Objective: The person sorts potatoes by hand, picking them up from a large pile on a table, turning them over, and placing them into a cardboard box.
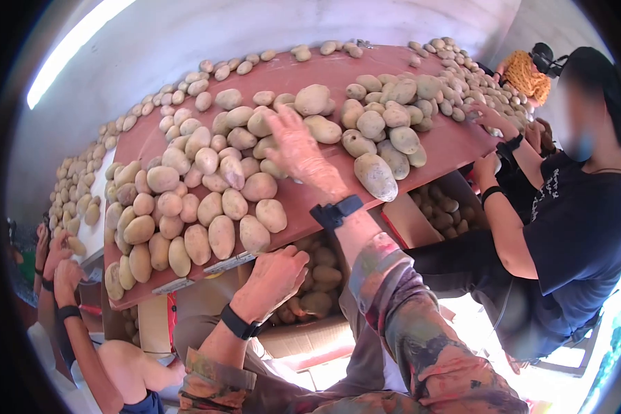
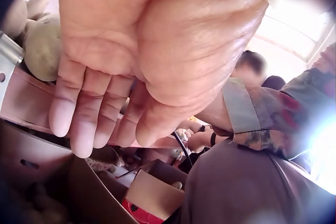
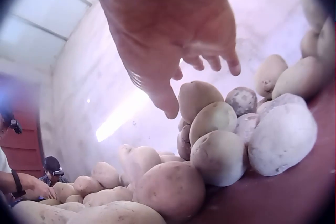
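In the head view, potatoes (image 1: 209, 161) lie heaped over a reddish table (image 1: 283, 77). My right hand (image 1: 301, 153) reaches over the middle of the heap, its fingers spread; the right wrist view has this hand (image 3: 178, 29) just above a cluster of potatoes (image 3: 218, 158), holding none. At the table's front edge is my left hand (image 1: 270, 281), above a box of potatoes (image 1: 324, 276). The left wrist view shows its palm (image 2: 136, 50) with loosely bent fingers and nothing held.
Another person in a dark shirt (image 1: 583, 207) sits at the right with hands by the potatoes. Someone in a yellow top (image 1: 524, 76) is farther back. Other people's arms (image 1: 83, 338) are at the left. A second box of potatoes (image 1: 443, 210) stands below the table's right side.
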The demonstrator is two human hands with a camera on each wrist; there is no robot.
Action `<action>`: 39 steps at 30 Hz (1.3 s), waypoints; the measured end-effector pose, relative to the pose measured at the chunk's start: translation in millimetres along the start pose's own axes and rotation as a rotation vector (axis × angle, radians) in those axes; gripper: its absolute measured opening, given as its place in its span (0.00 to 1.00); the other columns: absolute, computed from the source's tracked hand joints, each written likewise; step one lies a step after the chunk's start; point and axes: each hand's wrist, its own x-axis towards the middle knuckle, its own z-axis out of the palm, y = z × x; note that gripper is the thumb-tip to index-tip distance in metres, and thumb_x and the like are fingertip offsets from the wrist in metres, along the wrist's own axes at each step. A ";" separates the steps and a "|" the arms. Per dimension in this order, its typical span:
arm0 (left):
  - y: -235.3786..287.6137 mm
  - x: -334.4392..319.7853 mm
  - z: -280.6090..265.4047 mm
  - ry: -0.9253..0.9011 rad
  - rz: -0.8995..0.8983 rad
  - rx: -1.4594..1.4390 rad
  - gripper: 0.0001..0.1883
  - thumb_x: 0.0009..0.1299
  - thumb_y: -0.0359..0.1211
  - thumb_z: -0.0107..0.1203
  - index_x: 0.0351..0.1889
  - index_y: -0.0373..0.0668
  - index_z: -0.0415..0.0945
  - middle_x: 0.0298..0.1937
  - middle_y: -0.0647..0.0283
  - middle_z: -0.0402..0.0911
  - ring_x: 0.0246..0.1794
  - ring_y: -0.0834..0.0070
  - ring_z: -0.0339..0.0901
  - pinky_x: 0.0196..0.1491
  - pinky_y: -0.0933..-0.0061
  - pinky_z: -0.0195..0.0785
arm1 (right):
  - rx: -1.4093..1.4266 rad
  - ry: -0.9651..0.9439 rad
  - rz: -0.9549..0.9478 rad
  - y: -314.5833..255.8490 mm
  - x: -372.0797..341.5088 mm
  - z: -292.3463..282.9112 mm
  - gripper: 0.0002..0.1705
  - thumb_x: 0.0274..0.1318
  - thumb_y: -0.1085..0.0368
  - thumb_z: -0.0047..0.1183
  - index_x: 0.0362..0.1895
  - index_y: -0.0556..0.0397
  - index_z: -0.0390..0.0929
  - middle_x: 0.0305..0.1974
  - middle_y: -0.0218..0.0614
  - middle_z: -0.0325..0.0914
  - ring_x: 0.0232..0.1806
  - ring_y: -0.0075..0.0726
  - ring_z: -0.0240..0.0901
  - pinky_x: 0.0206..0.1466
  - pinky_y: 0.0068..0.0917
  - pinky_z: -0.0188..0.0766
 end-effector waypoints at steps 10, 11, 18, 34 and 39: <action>3.4 -5.7 -6.9 -0.032 -0.027 -0.004 0.09 0.65 0.31 0.60 0.42 0.41 0.78 0.35 0.56 0.79 0.37 0.54 0.80 0.39 0.56 0.74 | -0.020 0.028 -0.046 -22.7 13.4 -6.0 0.21 0.42 0.70 0.62 0.44 0.52 0.74 0.53 0.45 0.66 0.58 0.54 0.64 0.59 0.51 0.65; 4.2 -6.2 -7.6 -0.038 -0.036 0.000 0.09 0.65 0.31 0.60 0.42 0.41 0.78 0.35 0.57 0.79 0.37 0.55 0.80 0.39 0.57 0.74 | -0.015 0.026 -0.026 -22.3 11.4 -2.0 0.24 0.42 0.69 0.63 0.48 0.50 0.73 0.55 0.46 0.66 0.59 0.56 0.64 0.61 0.50 0.66; 4.9 -9.0 -10.0 0.009 0.000 -0.008 0.08 0.65 0.30 0.59 0.41 0.41 0.77 0.34 0.58 0.77 0.37 0.59 0.80 0.39 0.59 0.74 | -0.059 0.117 -0.007 -18.1 14.4 2.1 0.30 0.41 0.66 0.69 0.51 0.49 0.71 0.49 0.46 0.68 0.55 0.56 0.66 0.55 0.49 0.69; 1.8 -8.7 -6.8 0.013 -0.020 -0.012 0.09 0.65 0.31 0.60 0.42 0.42 0.78 0.36 0.57 0.79 0.37 0.55 0.80 0.38 0.58 0.74 | 0.251 0.085 0.235 -16.8 2.0 -19.2 0.32 0.39 0.67 0.64 0.53 0.50 0.67 0.50 0.49 0.70 0.56 0.61 0.68 0.57 0.51 0.71; -1.4 -11.3 -10.9 0.039 -0.009 0.010 0.09 0.65 0.31 0.60 0.41 0.42 0.77 0.35 0.58 0.77 0.35 0.56 0.79 0.37 0.57 0.73 | 0.894 0.066 0.514 13.0 -2.5 -36.9 0.36 0.45 0.64 0.61 0.62 0.51 0.67 0.51 0.43 0.73 0.54 0.49 0.73 0.50 0.44 0.77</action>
